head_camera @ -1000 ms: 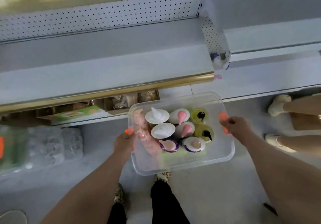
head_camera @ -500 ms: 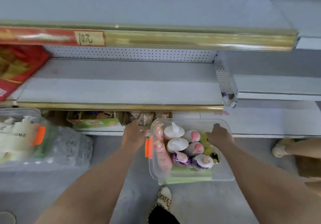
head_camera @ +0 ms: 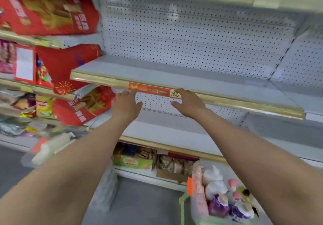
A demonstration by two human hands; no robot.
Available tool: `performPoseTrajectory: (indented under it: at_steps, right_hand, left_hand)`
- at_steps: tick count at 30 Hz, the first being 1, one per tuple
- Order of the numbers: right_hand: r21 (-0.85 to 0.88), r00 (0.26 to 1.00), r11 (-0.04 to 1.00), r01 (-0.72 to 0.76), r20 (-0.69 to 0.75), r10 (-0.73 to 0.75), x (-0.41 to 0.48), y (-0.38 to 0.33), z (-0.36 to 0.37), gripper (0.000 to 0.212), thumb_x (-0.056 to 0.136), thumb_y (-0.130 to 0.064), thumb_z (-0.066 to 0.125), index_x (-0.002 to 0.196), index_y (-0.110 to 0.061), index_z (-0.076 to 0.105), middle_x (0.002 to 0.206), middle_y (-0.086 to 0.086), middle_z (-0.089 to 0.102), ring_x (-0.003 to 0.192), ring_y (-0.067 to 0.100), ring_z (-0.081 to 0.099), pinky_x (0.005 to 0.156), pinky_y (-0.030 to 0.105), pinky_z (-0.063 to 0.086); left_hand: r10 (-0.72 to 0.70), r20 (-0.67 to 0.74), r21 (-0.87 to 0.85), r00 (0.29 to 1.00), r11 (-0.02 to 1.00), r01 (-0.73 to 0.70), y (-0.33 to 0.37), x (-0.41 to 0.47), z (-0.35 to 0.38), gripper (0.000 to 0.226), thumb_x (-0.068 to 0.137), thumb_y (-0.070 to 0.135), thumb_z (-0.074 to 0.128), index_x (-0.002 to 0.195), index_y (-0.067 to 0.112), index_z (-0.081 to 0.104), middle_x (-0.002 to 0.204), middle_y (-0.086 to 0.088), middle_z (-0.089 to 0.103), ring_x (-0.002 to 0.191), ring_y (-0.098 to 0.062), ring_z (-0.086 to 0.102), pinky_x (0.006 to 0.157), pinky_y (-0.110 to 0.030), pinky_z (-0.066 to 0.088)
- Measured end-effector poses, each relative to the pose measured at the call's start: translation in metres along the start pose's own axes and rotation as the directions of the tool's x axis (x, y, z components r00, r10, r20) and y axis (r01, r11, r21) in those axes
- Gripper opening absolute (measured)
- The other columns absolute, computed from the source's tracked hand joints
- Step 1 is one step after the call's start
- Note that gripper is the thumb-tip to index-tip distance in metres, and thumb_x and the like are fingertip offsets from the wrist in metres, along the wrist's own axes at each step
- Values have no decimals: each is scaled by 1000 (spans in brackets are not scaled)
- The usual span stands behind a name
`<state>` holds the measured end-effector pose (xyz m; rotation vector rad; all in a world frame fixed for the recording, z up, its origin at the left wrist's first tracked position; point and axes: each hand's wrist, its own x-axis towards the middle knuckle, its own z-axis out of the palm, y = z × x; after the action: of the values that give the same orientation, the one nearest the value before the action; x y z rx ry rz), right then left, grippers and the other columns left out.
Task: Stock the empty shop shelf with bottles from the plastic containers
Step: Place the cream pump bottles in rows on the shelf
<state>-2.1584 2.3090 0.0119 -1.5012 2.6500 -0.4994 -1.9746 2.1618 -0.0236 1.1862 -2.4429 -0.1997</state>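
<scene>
Along a shop aisle, a white shelving unit with a dotted pegboard back (head_camera: 192, 38) fills most of the view. Its middle shelf (head_camera: 174, 78) is a bare pale board with a gold front edge (head_camera: 244, 102). Large red snack bags (head_camera: 47, 8) crowd the shelves to the left. Grey floor (head_camera: 145, 205) shows below. At the lower right, down near the floor, a clear plastic container (head_camera: 182, 205) holds upright bottles (head_camera: 215, 189) with white, pink and purple tops. A second, blurred container (head_camera: 28, 158) sits at the left with a white pump bottle (head_camera: 50, 148) inside. Both bare arms reach upward. The left hand (head_camera: 126, 105) and right hand (head_camera: 189, 103) are spread open and hold nothing, just in front of the gold edge. A small handwritten price label (head_camera: 175, 94) sits by the right fingertips; whether they touch it cannot be told.
</scene>
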Motion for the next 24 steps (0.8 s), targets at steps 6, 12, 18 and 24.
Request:
performPoseTrajectory:
  at_steps: [6,12,18,24]
  right_hand:
    - [-4,973,987,162,-163,-161,1,-129,-31,64,97,-52,54,151,-24,38,151,7,46,136,28,45,103,43,44]
    - [57,962,972,227,-170,-215,10,-211,-17,63,97,-54,52,150,-24,39,151,4,46,135,26,46,103,42,43]
    - [69,967,968,241,-106,-233,45,-255,20,64,96,-56,52,149,-22,40,149,6,48,133,27,48,100,42,45]
    - [105,972,966,237,-26,-235,105,-284,75,64,96,-55,51,148,-20,41,146,9,50,132,31,48,102,41,44]
  left_hand:
    - [-7,-214,15,977,1000,11,-74,-6,-102,54,93,42,52,143,23,42,129,-16,56,117,-38,52,94,-47,43]
    - [-41,-289,34,956,998,53,-145,-14,-140,54,93,45,52,142,22,44,122,-16,59,109,-39,55,88,-46,46]
    - [-116,-268,-15,957,993,116,-205,-5,-134,56,92,49,50,142,23,43,120,-14,60,109,-37,57,89,-47,50]
    - [-183,-217,-2,959,982,187,-262,34,-106,58,92,48,51,144,24,41,126,-16,58,113,-38,54,92,-49,48]
